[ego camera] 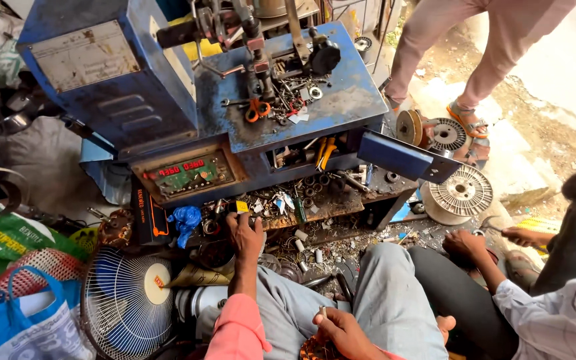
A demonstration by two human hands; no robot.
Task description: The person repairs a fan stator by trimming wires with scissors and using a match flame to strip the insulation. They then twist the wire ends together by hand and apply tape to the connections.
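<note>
Left hand: the left hand [245, 235] reaches forward from a pink sleeve, fingers curled down onto the cluttered lower shelf [315, 212] of the blue machine [188, 100]; whether it pinches something there I cannot tell.
Right hand: the right hand [341, 330] sits low by the lap, fingers pressed together, pinching a small pale stick-like piece [323, 311] just above a copper coil [315, 348].
Thing in hand: the coil lies in the lap at the bottom edge, partly cut off.
Step, as judged: picking through small parts on the shelf while the coil is held ready.
Next move calls for: a fine pinch among loose scraps.
Around: a fan guard [125, 303] lies left of the knee; another person's hands [465, 243] work at the right near wire spools [460, 192].
</note>
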